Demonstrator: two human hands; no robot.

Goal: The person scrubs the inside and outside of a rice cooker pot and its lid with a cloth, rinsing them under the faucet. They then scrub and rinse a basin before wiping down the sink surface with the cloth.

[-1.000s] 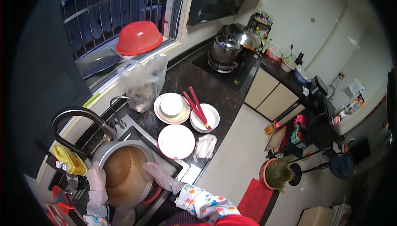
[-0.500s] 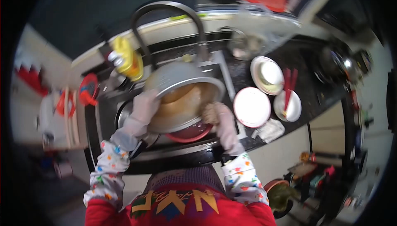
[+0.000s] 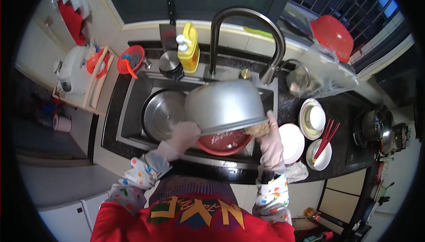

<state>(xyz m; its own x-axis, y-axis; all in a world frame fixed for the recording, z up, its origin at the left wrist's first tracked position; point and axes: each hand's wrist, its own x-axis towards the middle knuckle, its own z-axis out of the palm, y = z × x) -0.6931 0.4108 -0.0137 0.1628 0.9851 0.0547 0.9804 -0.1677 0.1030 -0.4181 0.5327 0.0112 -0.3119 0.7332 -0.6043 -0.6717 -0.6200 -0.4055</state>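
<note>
A large silver metal pot (image 3: 226, 105) is tipped over the sink, its opening turned down and towards me, its inside hidden. My left hand (image 3: 183, 136), in a pale glove, is closed on the left side of the rim. At the right side, my gloved right hand (image 3: 271, 140) grips the rim with a tan, rough scrubbing pad (image 3: 257, 130) held against it. Beneath the pot, a red basin (image 3: 226, 147) with suds sits in the sink (image 3: 133, 105). A metal pan (image 3: 161, 113) lies in the sink to the left.
A curved faucet (image 3: 248, 12) rises behind the pot, beside a yellow detergent bottle (image 3: 189, 51). On the right counter are a white plate (image 3: 291, 144), stacked bowls (image 3: 316, 118), a bowl with red chopsticks (image 3: 319, 155) and a cloth (image 3: 297, 171). A cleaver (image 3: 168, 36) stands behind the sink.
The pot has turned from showing its soapy, brownish inside to opening downward over the red basin. Both hands have stayed at its rim. The view has shifted.
</note>
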